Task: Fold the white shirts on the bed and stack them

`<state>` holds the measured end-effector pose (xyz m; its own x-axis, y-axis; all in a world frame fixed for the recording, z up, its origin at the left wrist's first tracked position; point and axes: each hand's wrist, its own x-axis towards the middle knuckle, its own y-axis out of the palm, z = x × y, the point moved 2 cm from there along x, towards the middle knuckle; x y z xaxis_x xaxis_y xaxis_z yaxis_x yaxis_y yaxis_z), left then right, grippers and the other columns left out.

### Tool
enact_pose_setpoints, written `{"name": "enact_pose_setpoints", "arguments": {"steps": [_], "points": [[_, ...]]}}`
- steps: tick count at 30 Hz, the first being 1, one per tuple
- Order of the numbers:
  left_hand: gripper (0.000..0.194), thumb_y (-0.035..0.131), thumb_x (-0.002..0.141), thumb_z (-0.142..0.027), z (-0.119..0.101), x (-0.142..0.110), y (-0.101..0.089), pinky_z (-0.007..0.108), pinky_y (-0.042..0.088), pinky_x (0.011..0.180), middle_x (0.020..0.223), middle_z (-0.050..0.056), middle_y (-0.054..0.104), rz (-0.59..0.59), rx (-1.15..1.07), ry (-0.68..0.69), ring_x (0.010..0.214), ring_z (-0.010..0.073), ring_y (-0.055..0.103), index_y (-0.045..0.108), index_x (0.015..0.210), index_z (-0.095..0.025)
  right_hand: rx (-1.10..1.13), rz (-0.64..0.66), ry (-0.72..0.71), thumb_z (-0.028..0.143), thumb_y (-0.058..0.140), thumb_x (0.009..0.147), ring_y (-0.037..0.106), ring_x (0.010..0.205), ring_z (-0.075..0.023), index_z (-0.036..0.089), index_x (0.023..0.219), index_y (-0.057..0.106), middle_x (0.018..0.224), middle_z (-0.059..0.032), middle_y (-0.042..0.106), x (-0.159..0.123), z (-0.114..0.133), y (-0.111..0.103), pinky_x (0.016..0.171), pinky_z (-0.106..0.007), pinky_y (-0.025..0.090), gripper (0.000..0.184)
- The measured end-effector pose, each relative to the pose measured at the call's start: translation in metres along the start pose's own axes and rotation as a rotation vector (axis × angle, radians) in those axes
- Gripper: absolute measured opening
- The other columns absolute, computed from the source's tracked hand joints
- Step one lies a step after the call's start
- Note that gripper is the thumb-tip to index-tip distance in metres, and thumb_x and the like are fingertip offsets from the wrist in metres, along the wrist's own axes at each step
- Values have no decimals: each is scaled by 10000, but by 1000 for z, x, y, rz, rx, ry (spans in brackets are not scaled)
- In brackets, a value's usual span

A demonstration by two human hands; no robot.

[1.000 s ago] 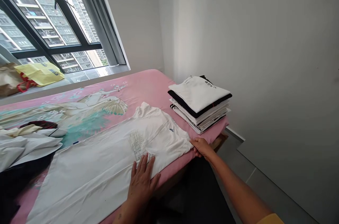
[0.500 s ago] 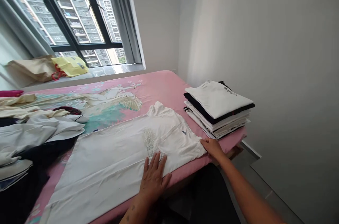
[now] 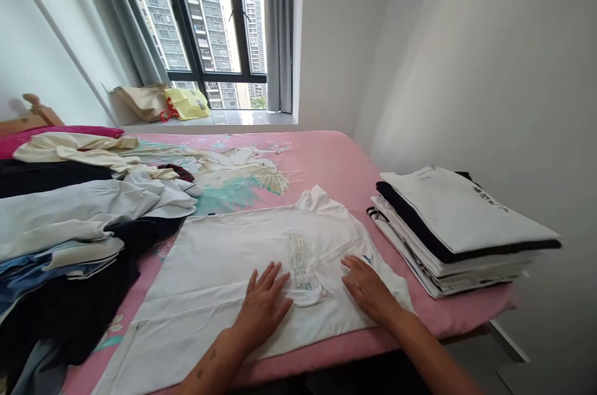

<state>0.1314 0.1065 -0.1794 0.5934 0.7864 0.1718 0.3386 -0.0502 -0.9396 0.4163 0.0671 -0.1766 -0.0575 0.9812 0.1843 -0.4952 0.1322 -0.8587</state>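
Note:
A white T-shirt (image 3: pixel 219 258) lies spread flat along the near edge of the bed, its sleeve end toward the right. A printed block of small text shows near its middle. My left hand (image 3: pixel 263 302) rests flat on the shirt with its fingers spread, just left of the print. Over the shirt's right part is my right hand (image 3: pixel 370 292), fingers stretched out and holding nothing; it covers part of a small blue mark. Whether its palm presses on the cloth I cannot tell.
A neat stack of folded shirts (image 3: pixel 466 214) stands at the bed's right edge, white and black on top. Loose clothes (image 3: pixel 88 208) are heaped on the left. The bed has a pink patterned sheet (image 3: pixel 321 152). Paper and yellow bags (image 3: pixel 186 104) sit on the windowsill.
My right hand has let go of the sleeve edge and moved left over the shirt. My left hand stays flat on the cloth. The camera view has turned left.

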Motion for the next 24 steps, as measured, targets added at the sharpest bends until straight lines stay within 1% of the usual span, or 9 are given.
{"name": "enact_pose_setpoints", "arguments": {"steps": [2, 4, 7, 9, 13, 18, 21, 24], "points": [[501, 411, 886, -419, 37, -4, -8, 571, 164, 1095, 1488, 64, 292, 53, 70, -125, 1377, 265, 226, 397, 1368, -285, -108, 106, 31, 444, 334, 901, 321, 1328, -250, 129, 1332, 439, 1410, -127, 401, 14, -9, 18, 1099, -467, 268, 544], [536, 381, 888, -456, 74, -10, -15, 575, 136, 1094, 1503, 66, 248, 103, 116, -232, 1386, 266, 195, 352, 1394, -280, -200, 183, 51, 479, 294, 905, 239, 1366, -245, 121, 1390, 361, 1462, -108, 318, 25, -21, 34, 1124, -475, 206, 606], [570, 330, 889, -518, 122, -19, -27, 567, 70, 1102, 1522, 43, 179, 156, 149, -331, 1400, 250, 146, 290, 1417, -305, -302, 208, 26, 520, 250, 905, 153, 1392, -223, 146, 1430, 282, 1498, -64, 237, 40, -37, 49, 1144, -469, 133, 645], [592, 301, 884, -557, 150, -20, -33, 558, 31, 1105, 1528, 28, 155, 172, 159, -385, 1405, 239, 120, 260, 1425, -318, -342, 197, 2, 542, 236, 903, 130, 1396, -213, 167, 1445, 237, 1508, -46, 205, 51, -46, 54, 1146, -471, 119, 659], [632, 269, 872, -604, 196, -8, -41, 538, -15, 1106, 1532, 27, 140, 177, 163, -485, 1410, 222, 91, 245, 1431, -311, -378, 186, -41, 565, 234, 898, 138, 1394, -212, 229, 1453, 208, 1513, -17, 189, 84, -61, 59, 1140, -488, 133, 649], [660, 259, 864, -609, 247, 22, -47, 550, -21, 1100, 1536, 26, 118, 198, 178, -613, 1413, 216, 66, 226, 1440, -290, -386, 224, -37, 587, 213, 896, 154, 1391, -209, 270, 1440, 245, 1509, 5, 207, 138, -75, 64, 1129, -487, 174, 630], [661, 263, 865, -588, 274, 40, -48, 561, 24, 1099, 1538, 11, 103, 185, 202, -648, 1413, 221, 68, 198, 1447, -284, -380, 250, -34, 586, 187, 900, 135, 1396, -197, 271, 1442, 232, 1512, 17, 200, 167, -81, 68, 1133, -484, 161, 629], [652, 254, 865, -579, 298, 54, -45, 601, 124, 1074, 1540, -2, 103, 146, 204, -691, 1412, 244, 70, 184, 1449, -298, -385, 250, -12, 560, 166, 911, 127, 1398, -195, 246, 1449, 208, 1514, 8, 196, 192, -83, 71, 1136, -486, 138, 625]]}}
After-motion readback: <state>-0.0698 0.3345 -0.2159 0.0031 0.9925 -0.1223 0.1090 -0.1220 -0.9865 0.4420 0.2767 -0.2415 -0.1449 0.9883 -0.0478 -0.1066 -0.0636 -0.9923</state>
